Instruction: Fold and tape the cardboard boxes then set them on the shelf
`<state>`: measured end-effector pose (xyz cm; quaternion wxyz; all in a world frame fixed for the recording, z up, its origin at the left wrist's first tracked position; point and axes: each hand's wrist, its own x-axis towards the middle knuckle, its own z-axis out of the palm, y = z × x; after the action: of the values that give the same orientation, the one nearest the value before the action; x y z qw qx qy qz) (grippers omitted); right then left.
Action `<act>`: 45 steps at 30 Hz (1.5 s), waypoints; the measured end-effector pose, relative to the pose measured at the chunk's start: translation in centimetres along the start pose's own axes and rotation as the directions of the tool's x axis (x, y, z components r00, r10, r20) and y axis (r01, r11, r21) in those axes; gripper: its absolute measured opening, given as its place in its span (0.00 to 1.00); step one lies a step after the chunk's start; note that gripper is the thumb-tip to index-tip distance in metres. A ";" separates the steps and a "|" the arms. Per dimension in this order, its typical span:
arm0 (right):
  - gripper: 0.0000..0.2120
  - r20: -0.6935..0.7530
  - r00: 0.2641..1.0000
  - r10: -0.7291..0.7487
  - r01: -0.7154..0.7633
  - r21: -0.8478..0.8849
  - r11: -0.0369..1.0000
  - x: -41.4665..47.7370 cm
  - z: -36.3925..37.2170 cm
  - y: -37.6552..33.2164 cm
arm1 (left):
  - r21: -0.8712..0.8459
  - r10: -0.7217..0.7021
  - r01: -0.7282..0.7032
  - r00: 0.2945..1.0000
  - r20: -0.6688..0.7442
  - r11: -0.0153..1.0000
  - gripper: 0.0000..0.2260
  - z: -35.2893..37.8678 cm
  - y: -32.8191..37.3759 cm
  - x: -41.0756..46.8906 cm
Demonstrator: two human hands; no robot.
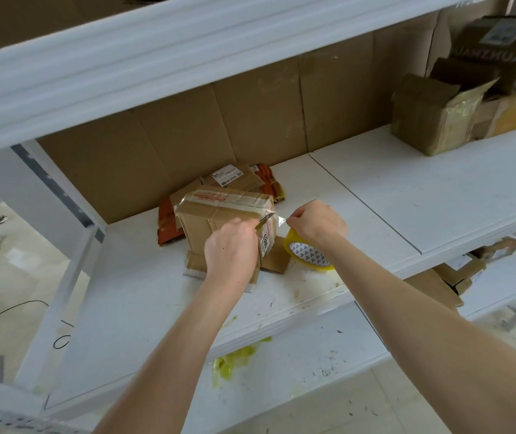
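A small brown cardboard box (pixel 219 211) stands on the white shelf (pixel 375 195), with clear tape across its top. My left hand (pixel 233 249) holds a small blade (pixel 264 220) against the box's right upper edge. My right hand (pixel 316 222) pinches the stretched strip of clear tape (pixel 280 218) just right of the box. The yellow tape roll (pixel 308 253) hangs below my right hand, resting near the shelf surface.
Flattened cardboard pieces and an orange packet (pixel 169 223) lie behind and under the box. Opened boxes (pixel 432 117) stand at the shelf's far right. More cardboard (pixel 457 277) sits on the lower shelf. Cardboard sheets line the shelf's back. Yellow-green tape scraps (pixel 234 361) hang from the front edge.
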<state>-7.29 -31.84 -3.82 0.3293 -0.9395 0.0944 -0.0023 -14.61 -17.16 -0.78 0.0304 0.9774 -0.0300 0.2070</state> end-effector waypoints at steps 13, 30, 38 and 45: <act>0.10 0.022 1.000 0.002 -0.003 0.038 0.999 -0.5 0.1 -0.5 | 0.203 0.025 -0.044 0.995 0.096 0.978 0.11 0.7 0.7 1.4; 0.06 0.026 0.999 -0.031 0.026 0.179 0.983 -0.5 -0.4 1.2 | -0.055 0.067 -0.075 0.987 -0.144 0.996 0.10 -0.1 -2.2 -1.8; 0.08 0.016 0.998 -0.059 0.055 0.164 0.985 -0.6 -0.1 0.8 | -0.279 -0.078 0.016 0.974 -0.212 0.960 0.06 -0.6 -1.4 1.1; 0.07 -0.027 0.998 -0.064 0.066 0.057 0.996 -0.9 -1.2 1.7 | -0.275 -0.058 0.059 0.998 0.015 0.960 0.06 3.9 -2.1 2.7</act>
<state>-8.60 -33.77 -3.87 0.3550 -0.9320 0.0678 -0.0276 -10.39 -15.52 -3.34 0.1721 0.9648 -0.0297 0.1967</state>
